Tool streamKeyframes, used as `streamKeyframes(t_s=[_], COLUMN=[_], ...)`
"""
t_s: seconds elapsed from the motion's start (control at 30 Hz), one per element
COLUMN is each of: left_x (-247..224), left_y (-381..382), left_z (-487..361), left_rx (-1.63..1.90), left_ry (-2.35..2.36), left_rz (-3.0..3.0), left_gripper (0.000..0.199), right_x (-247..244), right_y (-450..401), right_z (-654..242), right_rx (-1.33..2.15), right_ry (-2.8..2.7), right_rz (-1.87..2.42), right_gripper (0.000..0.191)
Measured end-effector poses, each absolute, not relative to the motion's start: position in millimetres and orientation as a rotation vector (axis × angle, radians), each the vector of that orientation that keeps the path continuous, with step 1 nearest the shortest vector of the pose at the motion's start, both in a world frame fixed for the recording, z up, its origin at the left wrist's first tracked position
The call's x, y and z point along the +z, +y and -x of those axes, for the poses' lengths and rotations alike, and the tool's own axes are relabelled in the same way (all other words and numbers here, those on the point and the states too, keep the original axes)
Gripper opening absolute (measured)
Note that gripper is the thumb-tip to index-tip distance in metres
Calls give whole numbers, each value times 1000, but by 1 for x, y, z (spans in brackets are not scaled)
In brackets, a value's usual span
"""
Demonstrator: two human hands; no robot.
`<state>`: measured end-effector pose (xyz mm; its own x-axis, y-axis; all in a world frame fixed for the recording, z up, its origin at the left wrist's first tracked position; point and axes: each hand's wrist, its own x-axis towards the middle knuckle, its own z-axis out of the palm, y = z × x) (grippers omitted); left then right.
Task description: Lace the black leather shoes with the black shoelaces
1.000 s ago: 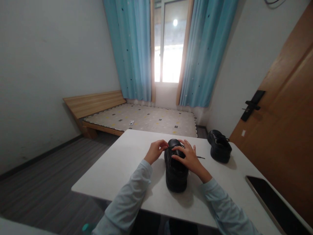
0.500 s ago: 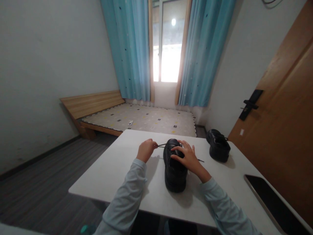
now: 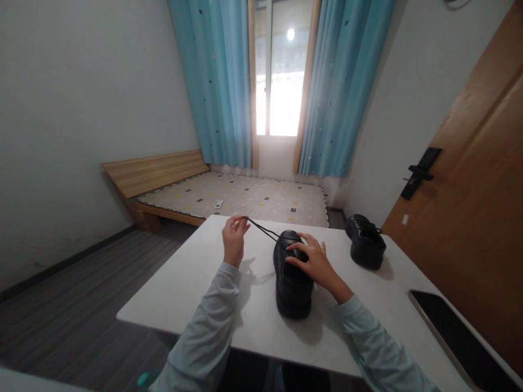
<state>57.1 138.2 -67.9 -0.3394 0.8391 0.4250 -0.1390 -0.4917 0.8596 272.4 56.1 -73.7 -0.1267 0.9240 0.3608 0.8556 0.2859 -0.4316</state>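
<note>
A black lace-up shoe (image 3: 293,294) stands upright on the white table (image 3: 180,294), its heel toward me. From its upper left side a black shoelace (image 3: 263,228) runs taut and doubled to my left hand (image 3: 234,239), which pinches it above the table. My right hand (image 3: 312,258) is wrapped over the right side of the shoe, thumb and fingers curved across the lacing area and gripping it. Part of the lacing lies hidden beneath those fingers.
Another black shoe (image 3: 366,247) stands at the table's right rear. A dark-screened phone (image 3: 461,340) lies along the right edge. Beyond the table is a bed (image 3: 253,198) with a small white remote (image 3: 219,204) on it. A wooden door (image 3: 469,179) stands at right.
My left hand has moved up and to the left, drawing out a longer stretch of shoelace. My right hand and the shoe have stayed in place.
</note>
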Motion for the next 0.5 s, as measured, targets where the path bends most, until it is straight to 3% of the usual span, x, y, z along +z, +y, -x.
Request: streamKeyframes(t_s=[0.1, 0.2, 0.33, 0.5], left_x=[-65, -64, -66, -76], left_y=[137, 134, 130, 126], left_z=[-59, -61, -64, -74], left_rx=[1736, 1605, 1463, 956], left_ry=[653, 626, 868, 1238], left_rz=[-1023, -1082, -1598, -2298], left_gripper=[27, 26, 16, 5], right_x=[-73, -73, -72, -69], right_y=[56, 56, 57, 56], right_z=[-272, -273, -272, -269], right_rx=[176, 186, 182, 176], right_ry=[-1993, -1989, -1982, -1979], right_rz=[1593, 1593, 1580, 1582], right_gripper=[32, 32, 31, 31])
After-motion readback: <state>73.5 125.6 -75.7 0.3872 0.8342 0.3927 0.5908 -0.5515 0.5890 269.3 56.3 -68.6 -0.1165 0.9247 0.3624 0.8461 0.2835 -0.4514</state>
